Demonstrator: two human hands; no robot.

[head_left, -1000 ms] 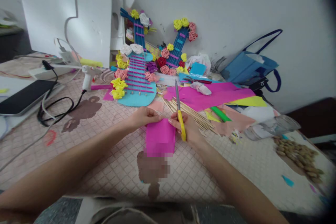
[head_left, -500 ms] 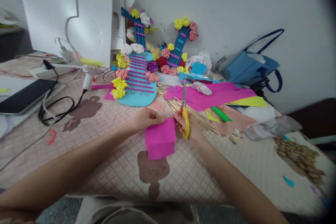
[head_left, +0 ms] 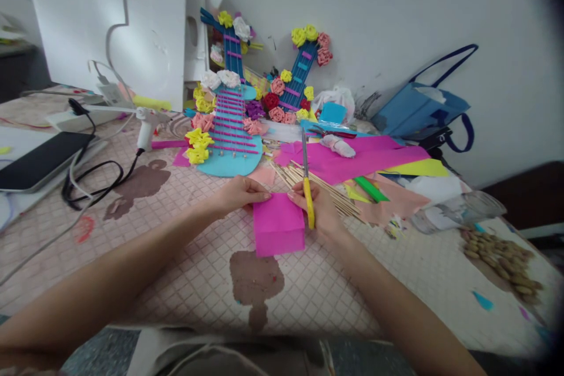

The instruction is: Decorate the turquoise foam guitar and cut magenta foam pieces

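Observation:
A folded piece of magenta crepe paper (head_left: 279,217) hangs between my two hands over the table. My left hand (head_left: 241,194) pinches its upper left corner between thumb and fingers. At the upper right corner, the thumb and fingers of my right hand (head_left: 318,205) also grip the paper. Yellow-handled scissors (head_left: 307,188) rest in that same right hand, blades pointing up and away from me. Behind my hands lie several thin wooden sticks (head_left: 326,191). A light-blue guitar shape (head_left: 231,153) decorated with paper flowers stands just beyond my left hand.
A white glue gun (head_left: 147,129) with a black cable (head_left: 118,179) is at left, near a dark tablet-like device (head_left: 44,158). Magenta sheets (head_left: 374,155), a clear jar (head_left: 458,214), pistachio-like shells (head_left: 502,261) and a blue bag (head_left: 423,106) are at right. A second flowered guitar (head_left: 299,79) leans behind.
The magenta paper has shifted slightly right and up, and now spreads flatter between both hands. My right thumb has come onto its top edge. The scissors have tilted slightly left.

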